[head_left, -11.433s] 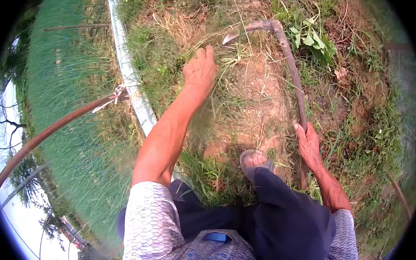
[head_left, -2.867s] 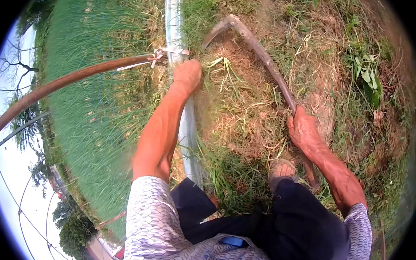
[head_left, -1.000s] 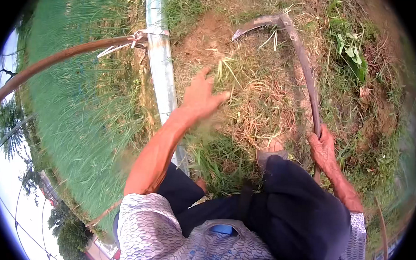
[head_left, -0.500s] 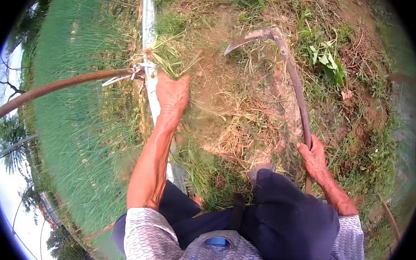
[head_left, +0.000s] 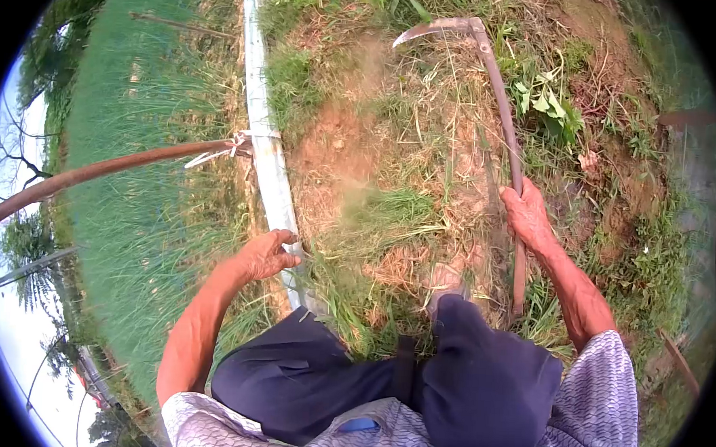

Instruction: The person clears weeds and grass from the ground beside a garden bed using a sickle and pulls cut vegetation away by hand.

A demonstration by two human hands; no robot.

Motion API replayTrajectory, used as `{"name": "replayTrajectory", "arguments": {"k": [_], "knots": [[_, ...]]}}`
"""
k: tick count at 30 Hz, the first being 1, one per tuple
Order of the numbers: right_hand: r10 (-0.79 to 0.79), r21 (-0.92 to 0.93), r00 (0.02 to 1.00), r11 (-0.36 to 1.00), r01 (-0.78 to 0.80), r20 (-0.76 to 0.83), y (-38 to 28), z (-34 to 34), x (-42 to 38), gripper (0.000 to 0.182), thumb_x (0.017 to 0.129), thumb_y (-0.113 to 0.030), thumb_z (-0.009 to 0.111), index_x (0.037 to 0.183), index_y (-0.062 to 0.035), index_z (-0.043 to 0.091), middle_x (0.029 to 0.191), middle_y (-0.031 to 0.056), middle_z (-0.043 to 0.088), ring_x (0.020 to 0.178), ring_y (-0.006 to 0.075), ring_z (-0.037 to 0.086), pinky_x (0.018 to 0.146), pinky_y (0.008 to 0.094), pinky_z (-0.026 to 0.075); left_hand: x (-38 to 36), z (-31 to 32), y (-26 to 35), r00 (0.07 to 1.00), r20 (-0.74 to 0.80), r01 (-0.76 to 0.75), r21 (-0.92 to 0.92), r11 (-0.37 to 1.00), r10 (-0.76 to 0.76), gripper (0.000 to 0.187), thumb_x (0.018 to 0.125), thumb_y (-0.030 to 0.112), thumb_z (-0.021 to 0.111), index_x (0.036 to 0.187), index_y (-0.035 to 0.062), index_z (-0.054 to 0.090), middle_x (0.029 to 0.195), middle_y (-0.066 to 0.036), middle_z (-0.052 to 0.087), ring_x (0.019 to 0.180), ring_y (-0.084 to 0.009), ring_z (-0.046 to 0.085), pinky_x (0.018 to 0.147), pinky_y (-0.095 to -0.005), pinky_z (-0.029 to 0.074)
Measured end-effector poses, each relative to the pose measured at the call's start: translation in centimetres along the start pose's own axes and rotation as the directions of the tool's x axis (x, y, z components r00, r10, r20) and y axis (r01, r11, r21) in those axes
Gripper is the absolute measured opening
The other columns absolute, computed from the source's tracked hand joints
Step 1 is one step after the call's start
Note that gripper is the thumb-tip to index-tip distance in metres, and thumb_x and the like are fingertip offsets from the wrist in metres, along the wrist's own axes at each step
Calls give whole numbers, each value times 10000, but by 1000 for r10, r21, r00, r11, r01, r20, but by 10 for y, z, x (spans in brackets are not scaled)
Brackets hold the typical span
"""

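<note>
My right hand (head_left: 528,215) is wrapped round the long wooden handle of a sickle (head_left: 505,114). Its curved blade points left, over the weedy ground at the top of the view. My left hand (head_left: 267,255) is open and holds nothing, its fingers apart beside the pale plastic-covered strip (head_left: 268,170). A loose tuft of green grass (head_left: 399,213) lies on the soil between my two hands, partly blurred. Dry straw (head_left: 400,266) lies just below it, before my knees.
A brown bent pole (head_left: 118,158) is tied with white string to the strip's edge. Left of it grows a dense bed of thin green stalks (head_left: 131,236). A broad-leaved plant (head_left: 552,104) stands right of the sickle. Bare reddish soil (head_left: 334,141) shows in the middle.
My left hand has let go of the pulled grass and moved down and left. The grass now lies on the soil. The sickle has shifted upward in view with my right hand.
</note>
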State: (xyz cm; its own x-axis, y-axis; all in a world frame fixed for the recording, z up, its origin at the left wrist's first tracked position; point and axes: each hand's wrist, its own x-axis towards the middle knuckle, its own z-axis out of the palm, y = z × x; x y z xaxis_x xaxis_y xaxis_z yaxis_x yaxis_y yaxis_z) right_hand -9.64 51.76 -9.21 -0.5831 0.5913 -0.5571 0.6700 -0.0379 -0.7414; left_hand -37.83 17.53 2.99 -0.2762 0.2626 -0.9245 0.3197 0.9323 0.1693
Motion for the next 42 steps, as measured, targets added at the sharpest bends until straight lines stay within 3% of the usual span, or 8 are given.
{"name": "replayTrajectory", "arguments": {"k": [6, 16, 18, 25, 33, 36, 40, 42], "knots": [[-73, -276, 997, 958, 70, -2, 104, 21, -33, 356, 856, -284, 536, 1049, 13, 500, 827, 240, 592, 788, 371, 609, 737, 445, 478, -3, 99, -20, 992, -13, -124, -332, 935, 127, 495, 849, 193, 679, 1280, 23, 504, 1057, -139, 617, 1009, -220, 573, 873, -341, 454], [138, 226, 990, 965, -137, 12, 60, 1, 10, 298, 871, -274, 552, 968, -4, 468, 719, 116, 514, 676, 242, 572, 630, 408, 483, -81, 83, 52, 982, 14, -158, -473, 867, 186, 481, 841, 181, 671, 1275, 53, 506, 1312, -115, 467, 1216, -261, 457, 1024, -375, 366], [-56, -296, 997, 953, 70, 58, 108, 3, -26, 314, 873, -273, 550, 1015, -2, 479, 739, 125, 524, 701, 247, 578, 661, 400, 484, -94, 70, 63, 949, -25, -304, -331, 893, 313, 463, 850, 207, 689, 1259, 66, 526, 1297, -102, 469, 1205, -240, 459, 1033, -353, 336], [269, 75, 941, 954, -289, 205, 47, -9, -16, 251, 867, -229, 561, 1001, -32, 484, 720, 80, 529, 665, 211, 568, 607, 376, 476, -90, 29, 93, 845, -13, -535, -5, 845, 535, 390, 811, 173, 672, 1161, 43, 558, 1171, -146, 586, 1134, -356, 522, 993, -415, 392], [106, -210, 989, 974, -82, 106, 95, 5, -52, 377, 860, -267, 558, 1131, -17, 480, 811, 199, 581, 727, 339, 589, 687, 421, 485, -36, -2, 154, 666, 277, -727, 33, 686, 692, 365, 843, 194, 616, 1159, 24, 549, 1143, -169, 580, 1101, -351, 546, 934, -443, 426], [178, 28, 969, 982, -185, 171, 77, 16, -69, 228, 870, -190, 573, 996, -30, 469, 715, 78, 509, 632, 203, 549, 577, 355, 467, -6, -8, 159, 635, 357, -758, 121, 641, 685, 395, 855, 205, 594, 1198, 24, 518, 1147, -191, 565, 1083, -375, 545, 908, -461, 442], [291, 237, 949, 920, -312, 120, 30, 13, -40, 160, 875, -153, 576, 916, -60, 452, 654, -1, 443, 514, 103, 465, 456, 291, 406, 70, -21, 164, 833, -72, -509, 290, 810, 549, 543, 867, 222, 617, 1324, 28, 396, 1263, -215, 508, 1130, -387, 529, 940, -443, 443], [258, 465, 966, 855, -231, 6, 13, 12, -17, 155, 876, -161, 581, 889, -83, 447, 618, -28, 420, 434, 68, 392, 379, 255, 342, 128, -28, 164, 645, -391, -484, 456, 746, 657, 643, 859, 230, 629, 1387, 48, 311, 1303, -216, 461, 1105, -406, 533, 917, -454, 462]]}}
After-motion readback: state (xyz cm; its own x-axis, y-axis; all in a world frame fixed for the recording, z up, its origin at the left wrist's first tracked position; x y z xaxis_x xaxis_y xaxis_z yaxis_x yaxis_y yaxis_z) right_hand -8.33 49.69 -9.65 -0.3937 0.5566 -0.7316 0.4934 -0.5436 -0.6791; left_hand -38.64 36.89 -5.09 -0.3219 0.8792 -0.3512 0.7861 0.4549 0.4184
